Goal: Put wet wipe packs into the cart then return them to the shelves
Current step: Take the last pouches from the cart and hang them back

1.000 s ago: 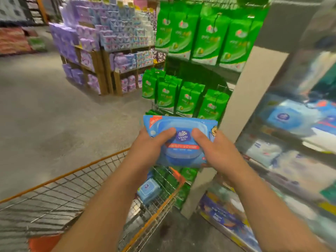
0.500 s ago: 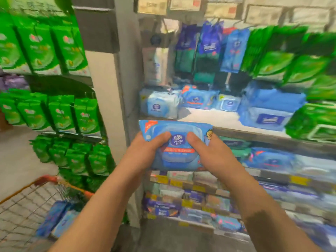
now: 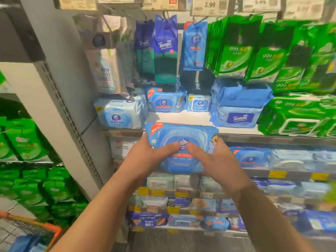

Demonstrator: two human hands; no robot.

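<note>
I hold a blue wet wipe pack (image 3: 181, 135) with both hands in front of the white shelf (image 3: 181, 118). My left hand (image 3: 147, 157) grips its left side, thumb on the front. My right hand (image 3: 216, 160) grips the right side the same way. The pack's top edge is level with the shelf's front lip. A matching blue pack (image 3: 164, 101) stands at the back of that shelf. The cart (image 3: 45, 231), with its orange rim, is at the bottom left, with blue packs (image 3: 23, 242) inside it.
Other wipe packs flank the gap on the shelf: a pale blue one (image 3: 118, 115) at left, a Tempo pack (image 3: 238, 113) at right, green packs (image 3: 298, 117) further right. Hanging packs (image 3: 165, 48) dangle above. Lower shelves (image 3: 272, 172) hold more packs. A grey upright (image 3: 60, 99) stands left.
My view has swung right from the cart to face the shelves. Both hands have carried the blue pack up and forward toward the white shelf. The grip is the same.
</note>
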